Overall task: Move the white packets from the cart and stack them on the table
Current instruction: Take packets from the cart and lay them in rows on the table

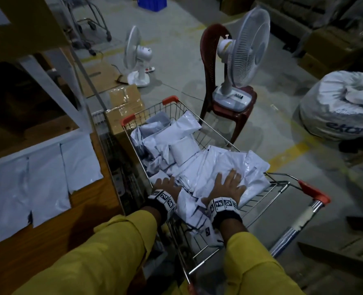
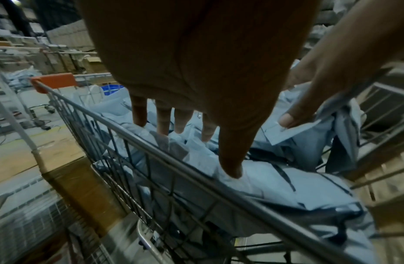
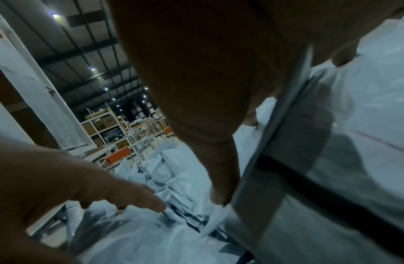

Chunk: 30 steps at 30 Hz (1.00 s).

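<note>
A wire cart (image 1: 210, 129) with orange corners holds a heap of white packets (image 1: 176, 133). Both hands are inside it at the near end. My right hand (image 1: 227, 184) lies flat, fingers spread, on a large white packet (image 1: 254, 167); the same packet (image 3: 354, 142) fills the right of the right wrist view. My left hand (image 1: 167, 185) reaches down by the cart's left rim (image 2: 151, 148), its fingers (image 2: 164, 117) straight and touching the packets (image 2: 286, 187). It grips nothing. Left of the cart, the wooden table (image 1: 87, 209) carries flat white packets (image 1: 48, 182) laid side by side.
A taped cardboard box (image 1: 125, 107) stands between cart and table. A red chair (image 1: 210, 67) beyond the cart bears a white fan (image 1: 246, 52); another fan (image 1: 135, 56) stands on the floor. A big white sack (image 1: 342, 103) sits at the right. The cart handle (image 1: 313, 193) points right.
</note>
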Available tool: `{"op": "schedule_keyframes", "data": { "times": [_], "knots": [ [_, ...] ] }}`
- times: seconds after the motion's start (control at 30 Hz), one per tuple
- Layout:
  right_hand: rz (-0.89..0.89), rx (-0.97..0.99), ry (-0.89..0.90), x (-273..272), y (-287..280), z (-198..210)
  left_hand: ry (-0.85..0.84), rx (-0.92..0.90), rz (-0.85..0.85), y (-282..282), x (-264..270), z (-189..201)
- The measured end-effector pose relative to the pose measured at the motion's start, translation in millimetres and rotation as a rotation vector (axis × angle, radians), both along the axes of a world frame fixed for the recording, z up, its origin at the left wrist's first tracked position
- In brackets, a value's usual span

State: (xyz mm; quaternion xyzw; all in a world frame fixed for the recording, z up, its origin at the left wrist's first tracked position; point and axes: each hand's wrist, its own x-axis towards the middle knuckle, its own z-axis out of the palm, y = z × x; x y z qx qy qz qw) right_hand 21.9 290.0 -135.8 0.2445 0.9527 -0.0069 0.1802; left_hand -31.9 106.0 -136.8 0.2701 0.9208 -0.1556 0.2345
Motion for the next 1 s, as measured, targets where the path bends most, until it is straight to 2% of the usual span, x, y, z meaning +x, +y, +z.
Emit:
{"op": "schedule_keyframes", "data": {
  "times": [0.2,0.4,0.6,0.8,1.0],
  "knots": [
    [0.017,-0.002,0.008,-6.1,-5.2,-12.2,0.038,-0.044,-0.084,-1.5,-13.5,-4.4],
    [-0.023,-0.021,-0.064,-7.0,-1.5,5.5,0.014,-0.064,-0.188,0.2,-29.8,2.5],
    [-0.064,0.009,-0.081,-5.5,3.1,26.4,-0.044,-0.014,-0.106,-4.2,-38.2,4.0],
    [-0.072,-0.013,-0.087,2.7,10.7,31.8,-0.023,-0.044,-0.196,-13.6,-28.3,-3.6],
    [-0.049,-0.032,-0.151,4.7,11.0,28.3,-0.172,-0.005,-0.158,-5.8,-17.0,6.5]
  ]
}}
